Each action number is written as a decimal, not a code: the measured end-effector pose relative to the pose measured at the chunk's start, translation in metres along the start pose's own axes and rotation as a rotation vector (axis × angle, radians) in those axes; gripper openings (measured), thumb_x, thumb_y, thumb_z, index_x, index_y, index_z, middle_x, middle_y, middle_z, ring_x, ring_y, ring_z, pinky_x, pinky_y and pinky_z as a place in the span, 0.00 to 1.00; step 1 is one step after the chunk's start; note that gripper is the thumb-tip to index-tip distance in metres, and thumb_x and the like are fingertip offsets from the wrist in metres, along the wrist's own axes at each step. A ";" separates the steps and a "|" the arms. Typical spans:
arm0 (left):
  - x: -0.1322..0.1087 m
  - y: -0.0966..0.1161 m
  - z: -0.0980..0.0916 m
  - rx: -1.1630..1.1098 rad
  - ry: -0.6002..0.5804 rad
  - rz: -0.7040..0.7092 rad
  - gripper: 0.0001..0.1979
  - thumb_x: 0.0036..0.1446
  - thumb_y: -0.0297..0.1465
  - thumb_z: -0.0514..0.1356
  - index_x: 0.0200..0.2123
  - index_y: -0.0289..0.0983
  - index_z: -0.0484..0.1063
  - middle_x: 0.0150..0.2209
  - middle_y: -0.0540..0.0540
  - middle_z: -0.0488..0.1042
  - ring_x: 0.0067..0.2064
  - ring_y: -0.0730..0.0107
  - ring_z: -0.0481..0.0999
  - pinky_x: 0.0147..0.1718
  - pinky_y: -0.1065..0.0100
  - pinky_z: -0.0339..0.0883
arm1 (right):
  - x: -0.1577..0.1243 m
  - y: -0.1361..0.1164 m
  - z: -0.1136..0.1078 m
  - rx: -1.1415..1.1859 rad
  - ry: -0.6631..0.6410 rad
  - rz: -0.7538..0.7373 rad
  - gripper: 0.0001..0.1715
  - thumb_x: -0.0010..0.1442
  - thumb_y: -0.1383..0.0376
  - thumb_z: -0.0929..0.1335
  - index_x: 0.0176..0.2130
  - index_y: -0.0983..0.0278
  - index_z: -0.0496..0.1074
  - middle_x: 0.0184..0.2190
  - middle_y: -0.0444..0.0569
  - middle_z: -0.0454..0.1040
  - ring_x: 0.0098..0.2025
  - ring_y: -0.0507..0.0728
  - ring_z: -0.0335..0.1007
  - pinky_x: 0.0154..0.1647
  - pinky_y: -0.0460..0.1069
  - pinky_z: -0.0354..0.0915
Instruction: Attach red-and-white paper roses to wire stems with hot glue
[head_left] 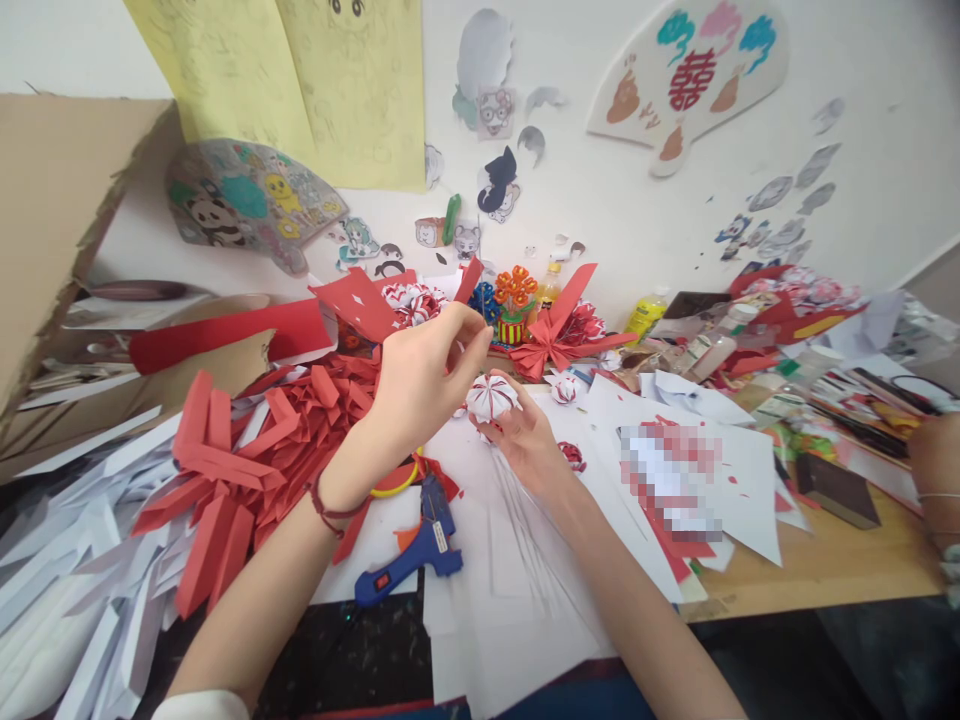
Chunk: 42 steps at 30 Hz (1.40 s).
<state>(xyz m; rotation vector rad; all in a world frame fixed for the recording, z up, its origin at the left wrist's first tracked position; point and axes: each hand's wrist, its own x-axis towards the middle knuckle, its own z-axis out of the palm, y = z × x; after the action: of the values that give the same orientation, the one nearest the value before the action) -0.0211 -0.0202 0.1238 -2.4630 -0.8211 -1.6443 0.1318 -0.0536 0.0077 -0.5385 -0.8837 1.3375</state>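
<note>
My right hand (525, 435) cradles a small red-and-white paper ball (491, 396) from below, fingers curled around it. My left hand (424, 375) reaches over from the left, its fingertips pinched together just above the ball's top. Whether they hold a paper strip is too small to make out. Both hands hover over white paper sheets (525, 580) on the wooden table (817, 565).
A blue glue gun (416, 555) lies near my left wrist. Folded red paper pieces (247, 450) and white strips (67, 590) pile at left. Finished paper flowers (559, 335), bottles and clutter line the wall. A cardboard box (52, 220) stands far left. Another person's arm (937, 470) is at right.
</note>
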 end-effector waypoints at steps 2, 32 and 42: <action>0.001 0.001 -0.002 0.014 -0.007 0.005 0.03 0.63 0.29 0.59 0.35 0.37 0.70 0.25 0.55 0.75 0.24 0.79 0.72 0.27 0.76 0.63 | 0.000 0.000 0.001 -0.012 0.019 -0.012 0.36 0.50 0.59 0.79 0.56 0.53 0.69 0.41 0.43 0.76 0.44 0.54 0.74 0.56 0.56 0.70; 0.002 0.002 -0.004 0.099 -0.159 0.207 0.09 0.65 0.31 0.57 0.33 0.38 0.76 0.29 0.50 0.78 0.32 0.72 0.72 0.33 0.69 0.63 | 0.002 0.007 -0.002 -0.425 0.114 -0.292 0.35 0.46 0.62 0.80 0.52 0.55 0.69 0.54 0.47 0.69 0.59 0.59 0.63 0.53 0.52 0.67; 0.000 -0.002 -0.001 0.090 -0.179 0.212 0.08 0.65 0.30 0.58 0.33 0.37 0.76 0.29 0.50 0.78 0.33 0.71 0.72 0.32 0.68 0.63 | 0.001 0.006 0.001 -0.439 0.087 -0.262 0.31 0.47 0.63 0.80 0.50 0.54 0.72 0.52 0.45 0.73 0.54 0.58 0.69 0.50 0.50 0.70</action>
<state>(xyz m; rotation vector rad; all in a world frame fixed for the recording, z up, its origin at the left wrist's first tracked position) -0.0225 -0.0185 0.1239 -2.5588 -0.6103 -1.3053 0.1277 -0.0520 0.0037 -0.7827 -1.1403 0.8766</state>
